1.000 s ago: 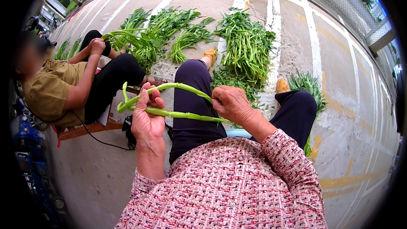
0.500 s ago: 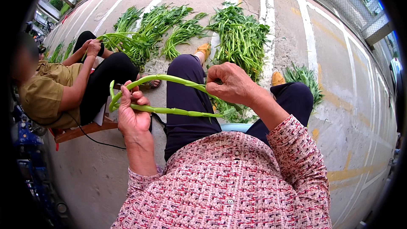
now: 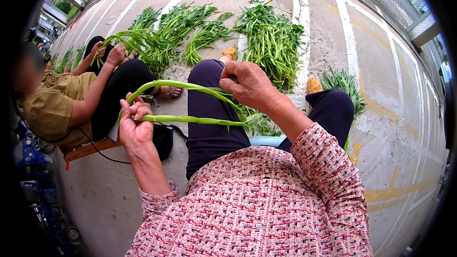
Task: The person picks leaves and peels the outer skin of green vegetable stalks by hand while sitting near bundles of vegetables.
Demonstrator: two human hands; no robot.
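Note:
My left hand (image 3: 137,126) is closed around the lower ends of long green leafy stems that look like water spinach (image 3: 188,120). One stem arches up and away to the right from the fingers; another runs nearly level below it, over my left thigh. Beside the upper stem's far end, my right hand (image 3: 250,84) is closed, thumb pressed against the curled fingers. What it pinches, if anything, is hidden. Leafy tips (image 3: 257,123) hang between my knees, above a pale blue rim (image 3: 266,141).
Ahead on the concrete lie a big heap of greens (image 3: 269,43) and more bunches (image 3: 183,24); a smaller bunch (image 3: 343,88) is beyond my right knee. Close on my left, a seated person (image 3: 57,100) holds greens. A black bag (image 3: 163,142) rests beside my left leg.
Both hands have shifted slightly left, and my right hand is a little higher. The stems have moved left with my left hand. The person beside me has spread their hands apart.

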